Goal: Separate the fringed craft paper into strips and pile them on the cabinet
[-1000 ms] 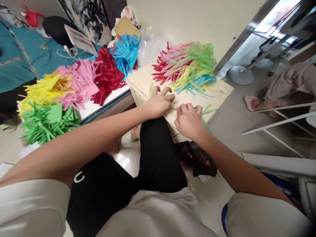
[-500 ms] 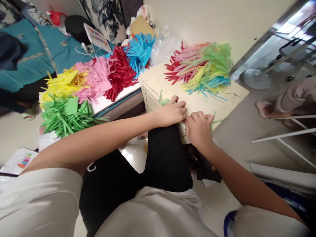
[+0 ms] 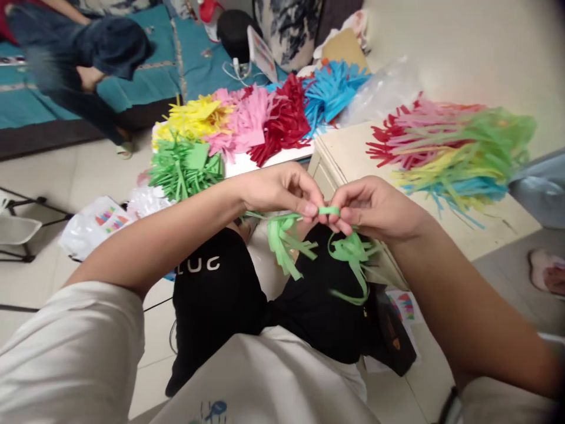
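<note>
My left hand and my right hand meet above my lap, each pinching one end of a bundle of green paper strips. Loose green strip ends dangle below the fingers over my black trousers. Both hands are lifted off the cream cabinet top, which lies just behind them.
A mixed pile of red, pink, green, yellow and blue strips lies on the cabinet. Fringed paper stacks, green, yellow, pink, red and blue, cover a low white board. Another person sits on a teal mat. A foot shows far right.
Both hands have lifted from the cabinet top toward me, bringing up the green strips, which now hang between them. The view has swung left.
</note>
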`<state>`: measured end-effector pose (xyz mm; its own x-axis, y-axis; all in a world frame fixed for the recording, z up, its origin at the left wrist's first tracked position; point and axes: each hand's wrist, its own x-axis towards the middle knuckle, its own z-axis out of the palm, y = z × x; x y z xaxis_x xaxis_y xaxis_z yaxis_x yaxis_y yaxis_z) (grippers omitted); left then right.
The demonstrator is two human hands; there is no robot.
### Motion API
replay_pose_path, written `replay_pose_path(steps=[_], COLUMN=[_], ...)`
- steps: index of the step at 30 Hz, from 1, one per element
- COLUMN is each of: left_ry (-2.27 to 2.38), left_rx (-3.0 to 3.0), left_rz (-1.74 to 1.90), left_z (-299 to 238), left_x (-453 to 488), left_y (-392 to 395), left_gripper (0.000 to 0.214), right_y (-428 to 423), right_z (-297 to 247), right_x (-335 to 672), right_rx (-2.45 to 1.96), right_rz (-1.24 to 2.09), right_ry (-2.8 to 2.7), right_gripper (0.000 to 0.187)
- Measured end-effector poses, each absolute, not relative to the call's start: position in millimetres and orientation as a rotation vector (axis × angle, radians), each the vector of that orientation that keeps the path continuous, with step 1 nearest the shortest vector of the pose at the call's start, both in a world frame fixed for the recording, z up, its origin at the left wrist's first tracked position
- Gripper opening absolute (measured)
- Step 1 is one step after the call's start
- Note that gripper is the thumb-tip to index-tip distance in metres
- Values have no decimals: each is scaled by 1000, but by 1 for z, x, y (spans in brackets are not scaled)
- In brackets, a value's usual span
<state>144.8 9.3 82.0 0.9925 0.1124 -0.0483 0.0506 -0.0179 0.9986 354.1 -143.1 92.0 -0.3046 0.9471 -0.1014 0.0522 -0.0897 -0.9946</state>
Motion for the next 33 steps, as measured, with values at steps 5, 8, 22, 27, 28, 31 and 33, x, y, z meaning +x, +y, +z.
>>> replay_pose_path(steps=[5,8,22,27,28,31,33], left_ry=[303,336,321,320,345,431,460], left_rx=[1459,1415,1143,1087,1084,1096,1116], left_rz=[376,500,568,512,509,511,511], left_z=[64,56,46,40,39,36,36], left_x=[111,103,103,110,112,114,114], left_y=[34,39,13,10,9,9,8], left_gripper=[61,53,51,55,54,46,42], right_y=[-98,-75,-76,-84,-86,-90,-90], right_z=[63,44,5,5,7,11,11], right_x=[310,295,278,272,271,270,271], right_rx=[-971,-921,-937,-986,-1007,-1080,-1116], right_rz=[1323,1222,835,826,830,801,773], right_ry=[-1099,-980,-994,-1029,-1034,-1027,-1027], right_gripper=[55,57,62,60,58,54,59])
